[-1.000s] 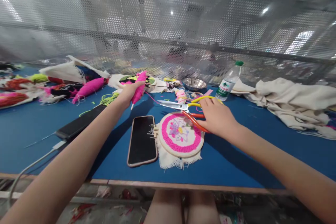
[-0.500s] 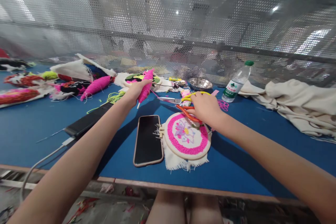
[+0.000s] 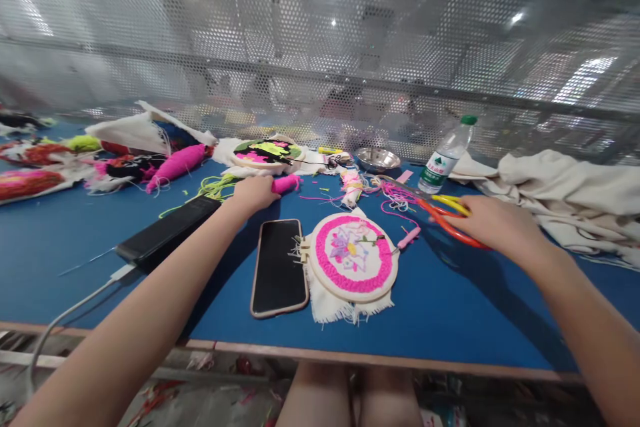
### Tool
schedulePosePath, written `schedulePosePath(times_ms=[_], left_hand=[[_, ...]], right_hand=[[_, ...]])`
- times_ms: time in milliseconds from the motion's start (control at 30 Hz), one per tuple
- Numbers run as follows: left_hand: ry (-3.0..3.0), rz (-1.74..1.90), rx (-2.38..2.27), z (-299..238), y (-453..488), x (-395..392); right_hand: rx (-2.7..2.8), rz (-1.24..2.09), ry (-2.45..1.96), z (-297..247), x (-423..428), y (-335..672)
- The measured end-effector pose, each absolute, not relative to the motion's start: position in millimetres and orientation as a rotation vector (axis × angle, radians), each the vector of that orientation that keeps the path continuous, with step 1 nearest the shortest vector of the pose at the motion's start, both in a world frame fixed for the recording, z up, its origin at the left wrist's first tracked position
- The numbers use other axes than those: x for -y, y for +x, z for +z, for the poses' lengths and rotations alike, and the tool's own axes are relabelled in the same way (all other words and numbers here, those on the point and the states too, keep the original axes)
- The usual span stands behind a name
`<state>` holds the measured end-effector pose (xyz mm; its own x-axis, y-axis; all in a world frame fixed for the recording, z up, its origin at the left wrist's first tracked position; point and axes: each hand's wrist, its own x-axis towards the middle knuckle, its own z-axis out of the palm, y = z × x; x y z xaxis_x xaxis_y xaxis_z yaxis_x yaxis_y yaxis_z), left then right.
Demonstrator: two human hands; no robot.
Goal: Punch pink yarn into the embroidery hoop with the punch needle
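My left hand (image 3: 256,195) is closed around a bundle of pink yarn (image 3: 286,184) low over the table, with one end poking out to the right. My right hand (image 3: 493,219) grips scissors (image 3: 445,208) by their orange and yellow handles, the blades pointing left toward a tangle of pink yarn. Between the hands lies an embroidery hoop (image 3: 356,257) with a purple flower inside a pink looped border on white cloth. A pink-handled punch needle (image 3: 409,238) rests at the hoop's right edge, with pink yarn trailing from it.
Left of the hoop is a phone (image 3: 280,267), then a black power bank (image 3: 167,232) with a white cable. A water bottle (image 3: 444,159), a metal bowl (image 3: 378,160) and a second hoop (image 3: 265,152) stand farther back. Folded cream cloth (image 3: 560,193) lies right; yarn bundles (image 3: 177,165) lie left.
The scissors have moved right with my right hand, away from the yarn strand. My left hand has lowered the pink yarn bundle toward the table. The punch needle has come into view.
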<state>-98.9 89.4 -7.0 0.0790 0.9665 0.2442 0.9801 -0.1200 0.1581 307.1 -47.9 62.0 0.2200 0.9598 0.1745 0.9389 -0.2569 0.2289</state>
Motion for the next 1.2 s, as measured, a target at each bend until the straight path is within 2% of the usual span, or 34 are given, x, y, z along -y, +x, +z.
schedulePosePath(times_ms=[133, 267, 533, 667, 767, 933, 1200], left_hand=[[-2.138, -0.347, 2.033, -10, -100, -91], [-2.088, -0.346, 1.960, -6, -93, -87], [-2.209, -0.409, 1.714, -1, -76, -79], [-2.294, -0.423, 1.627, -2, -77, -80], [-2.349, -0.447, 1.588, -4, -80, -83], [-2.435, -0.527, 1.534, -5, -78, -86], [-2.716, -0.781, 1.411, 0, -46, -70]], right_hand=[[-1.723, 0.315, 2.587, 34, 78, 388], [-1.704, 0.283, 2.615, 14, 94, 425], [-1.939, 0.549, 2.412, 11, 89, 336], [-2.468, 0.277, 1.970, 15, 65, 284], [-2.622, -0.009, 1.742, 23, 41, 275], [-2.676, -0.294, 1.655, 33, 17, 294], [-2.805, -0.613, 1.667, 37, 30, 300]])
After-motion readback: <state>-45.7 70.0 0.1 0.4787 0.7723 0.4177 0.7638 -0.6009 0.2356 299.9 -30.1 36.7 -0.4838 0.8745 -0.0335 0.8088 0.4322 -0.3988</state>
